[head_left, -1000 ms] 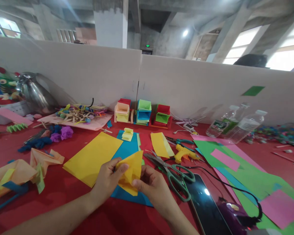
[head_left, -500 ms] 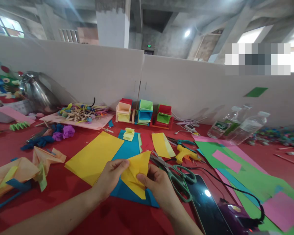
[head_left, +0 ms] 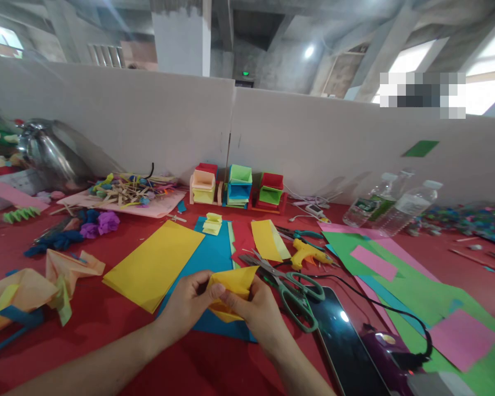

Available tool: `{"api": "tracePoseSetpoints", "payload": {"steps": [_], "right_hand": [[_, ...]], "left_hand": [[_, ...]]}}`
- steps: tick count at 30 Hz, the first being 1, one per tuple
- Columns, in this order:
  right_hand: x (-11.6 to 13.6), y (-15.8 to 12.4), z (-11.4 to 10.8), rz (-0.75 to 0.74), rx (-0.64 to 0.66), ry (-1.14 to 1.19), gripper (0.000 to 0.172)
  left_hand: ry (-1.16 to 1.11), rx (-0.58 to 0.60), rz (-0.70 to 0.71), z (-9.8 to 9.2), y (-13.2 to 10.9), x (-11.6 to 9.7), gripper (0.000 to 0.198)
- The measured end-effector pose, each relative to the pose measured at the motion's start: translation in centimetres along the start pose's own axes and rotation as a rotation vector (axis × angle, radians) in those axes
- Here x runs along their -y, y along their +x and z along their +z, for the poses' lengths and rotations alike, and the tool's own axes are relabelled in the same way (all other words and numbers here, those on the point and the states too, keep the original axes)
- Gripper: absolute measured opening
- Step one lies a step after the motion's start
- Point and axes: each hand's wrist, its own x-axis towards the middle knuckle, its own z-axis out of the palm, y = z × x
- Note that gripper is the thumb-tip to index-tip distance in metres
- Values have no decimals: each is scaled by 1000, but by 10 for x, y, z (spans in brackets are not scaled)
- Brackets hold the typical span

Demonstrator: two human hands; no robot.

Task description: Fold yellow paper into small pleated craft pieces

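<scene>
A creased piece of yellow paper (head_left: 236, 280) is held between both hands above a blue sheet (head_left: 198, 258). My left hand (head_left: 190, 302) pinches its left side, thumb on the near face. On the right side, my right hand (head_left: 262, 308) grips it with the thumb pressed close to the left thumb. Fingers behind the paper are partly hidden. Left of the hands lie larger yellow sheets (head_left: 152, 264). Green-handled scissors (head_left: 295, 297) rest just right of my right hand. A small pleated pale-yellow paper piece (head_left: 212, 224) sits at the blue sheet's far end.
A yellow glue gun (head_left: 309, 254), a black phone (head_left: 346, 341) and green paper sheets (head_left: 421, 286) lie on the right. Small folded paper boxes (head_left: 240, 187) stand along the white partition. Plastic bottles (head_left: 412, 206) are back right, a metal jug (head_left: 51, 157) back left.
The yellow paper has gone from a spread, upright piece to a more folded, flatter one. Both thumbs have come together on it. The view has shifted slightly to the right.
</scene>
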Motion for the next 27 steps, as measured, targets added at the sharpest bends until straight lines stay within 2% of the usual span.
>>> {"api": "tracePoseSetpoints", "payload": {"steps": [2,6,9,18,27], "right_hand": [[2,-1,-1,-7,41,1,32],[3,-3,1,40,130,9,38],[1,-4,4,50,130,8,37],[5,-4,3,56,142,20,35],[0,-4,6,111,90,105,37]], "left_hand": [[-64,9,-44,-2,3,2,33],[-80,-128,-59,-3,4,4,34],[-99,-162,-55,-2,1,3,33],[-236,-111,-93,-1,3,-1,34],[-144,-100,-20,1,-2,-2,30]]}}
